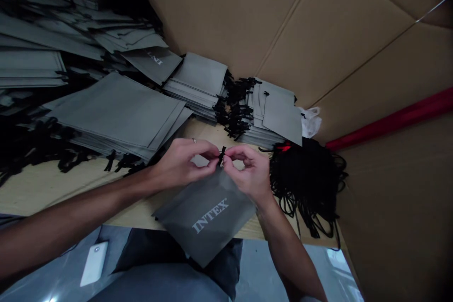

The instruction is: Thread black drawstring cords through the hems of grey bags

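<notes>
Head view looks down on two bare hands meeting over a grey INTEX drawstring pouch [207,219]. The left hand [180,163] and right hand [247,172] face each other, and the fingers of both are pinched together on a short black cord end [222,155] at the pouch's top corner, thumb against forefinger on each side, so the cord is held taut between them where it can be worked. A ring sits on one finger of the left hand. The pouch hangs down and toward the body from that pinch, its lower part overhanging the near edge of the wooden tabletop [46,186], logo side up, so only the corner needs holding.

Just right of the fingers lies a loose heap of black cords [307,179], close enough for the right hand to reach. Beyond the fingers, neat stacks of grey pouches [198,82] lie with their black cord ends bunched to one side; a larger flat stack [116,113] sits to the left. Cardboard sheets [318,23] wall in the far and right sides. Below the left forearm, a white phone-like slab [94,263] rests on a grey surface.
</notes>
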The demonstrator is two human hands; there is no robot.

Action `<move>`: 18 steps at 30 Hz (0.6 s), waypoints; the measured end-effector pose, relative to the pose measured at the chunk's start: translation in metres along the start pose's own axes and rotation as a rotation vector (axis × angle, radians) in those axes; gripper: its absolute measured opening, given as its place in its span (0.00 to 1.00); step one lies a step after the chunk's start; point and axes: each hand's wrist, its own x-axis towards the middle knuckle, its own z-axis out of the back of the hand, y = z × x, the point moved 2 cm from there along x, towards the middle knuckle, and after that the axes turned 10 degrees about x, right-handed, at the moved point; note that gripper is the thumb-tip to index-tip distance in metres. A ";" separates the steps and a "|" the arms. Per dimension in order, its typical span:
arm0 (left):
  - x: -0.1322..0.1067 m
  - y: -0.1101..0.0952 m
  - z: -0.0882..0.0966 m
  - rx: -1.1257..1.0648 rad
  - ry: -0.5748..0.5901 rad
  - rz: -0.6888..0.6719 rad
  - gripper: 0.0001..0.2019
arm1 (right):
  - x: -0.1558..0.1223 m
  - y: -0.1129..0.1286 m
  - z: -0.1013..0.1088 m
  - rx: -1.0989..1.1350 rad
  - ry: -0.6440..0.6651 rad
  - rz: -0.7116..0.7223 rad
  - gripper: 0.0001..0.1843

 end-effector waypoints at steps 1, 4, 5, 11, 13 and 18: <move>-0.002 0.001 -0.001 0.101 -0.040 -0.094 0.05 | 0.000 0.001 0.000 -0.038 -0.003 0.033 0.06; -0.009 0.004 -0.005 0.306 -0.097 -0.277 0.07 | 0.000 0.008 -0.002 -0.178 -0.006 0.157 0.07; -0.010 0.004 -0.006 0.338 -0.096 -0.301 0.07 | 0.000 0.010 -0.003 -0.218 -0.004 0.203 0.08; -0.006 -0.004 0.000 0.179 -0.084 -0.085 0.05 | 0.000 0.016 -0.010 -0.246 0.029 0.445 0.14; -0.003 -0.006 0.003 0.013 -0.047 0.055 0.04 | -0.001 0.015 -0.011 -0.234 0.019 0.485 0.16; 0.000 -0.004 0.001 -0.355 0.017 0.300 0.03 | -0.002 0.015 -0.008 -0.189 -0.003 0.496 0.17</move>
